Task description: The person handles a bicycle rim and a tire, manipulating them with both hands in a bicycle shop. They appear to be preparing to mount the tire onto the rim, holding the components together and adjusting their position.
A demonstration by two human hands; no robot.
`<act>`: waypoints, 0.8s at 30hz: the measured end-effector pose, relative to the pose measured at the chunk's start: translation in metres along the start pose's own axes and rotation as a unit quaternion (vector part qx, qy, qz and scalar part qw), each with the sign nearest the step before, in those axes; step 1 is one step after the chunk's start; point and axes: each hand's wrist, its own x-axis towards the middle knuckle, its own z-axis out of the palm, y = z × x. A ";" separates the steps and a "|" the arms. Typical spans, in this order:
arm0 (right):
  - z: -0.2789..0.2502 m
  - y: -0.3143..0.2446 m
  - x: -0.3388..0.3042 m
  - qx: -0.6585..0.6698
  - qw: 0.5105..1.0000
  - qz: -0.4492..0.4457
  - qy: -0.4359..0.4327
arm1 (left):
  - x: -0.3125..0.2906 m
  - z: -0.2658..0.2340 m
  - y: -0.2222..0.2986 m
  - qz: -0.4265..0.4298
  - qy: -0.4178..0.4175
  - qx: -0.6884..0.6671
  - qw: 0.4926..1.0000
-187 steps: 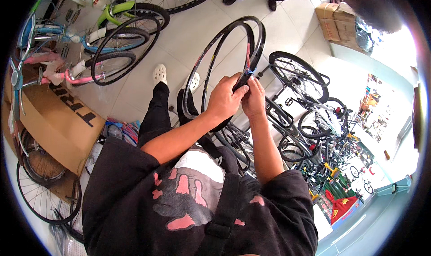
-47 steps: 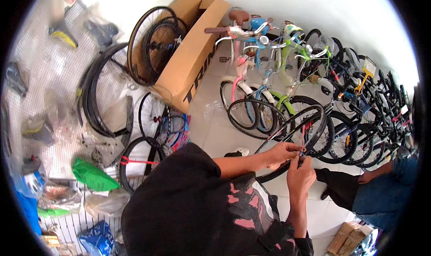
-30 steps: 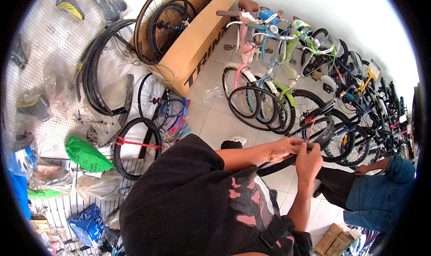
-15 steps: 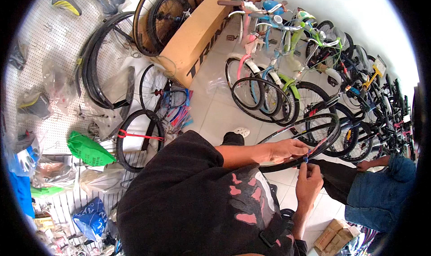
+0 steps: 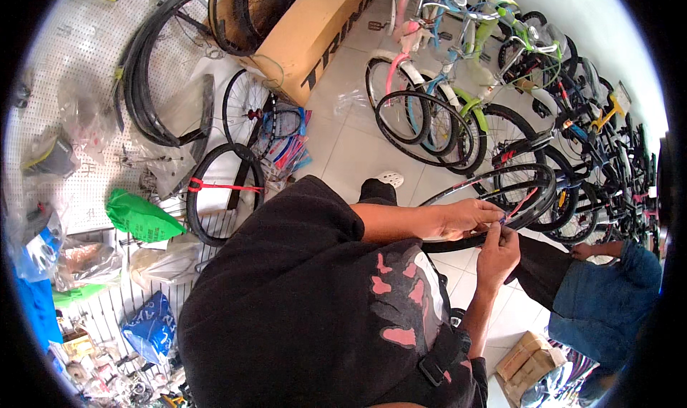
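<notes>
My left hand (image 5: 472, 218) is closed in a pinch at a black bicycle wheel rim (image 5: 547, 182). Just below it, my right hand (image 5: 499, 256) is also closed, thumb and fingertips meeting the left fingers. Between them a small blue piece (image 5: 503, 221) shows, mostly covered by the fingers, so its kind cannot be made out. The rim stands tilted in front of me, with a thin pinkish-red strip (image 5: 522, 203) by the fingers. My forearm and the hands hide its near part.
Parked bicycles (image 5: 472, 111) line the far right, a loose tyre (image 5: 422, 93) against them. A person in a blue denim top (image 5: 608, 300) is close on the right. A cardboard box (image 5: 526, 368) lies at lower right. Tyres (image 5: 139, 79) and packaged parts hang on the left pegboard (image 5: 86, 179).
Both hands have drawn closer together, and the blue piece is now more covered. The view has shifted, with the background higher in the picture.
</notes>
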 end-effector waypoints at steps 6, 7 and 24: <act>-0.014 0.020 0.004 0.074 0.994 0.001 -0.078 | -0.008 0.001 0.014 -0.027 0.019 0.022 0.999; -0.015 0.009 0.005 0.087 0.993 0.008 -0.077 | -0.015 0.006 0.019 -0.025 0.017 0.031 0.999; -0.008 -0.035 0.030 0.061 0.991 -0.011 -0.115 | -0.018 -0.004 0.021 0.100 -0.020 0.120 0.988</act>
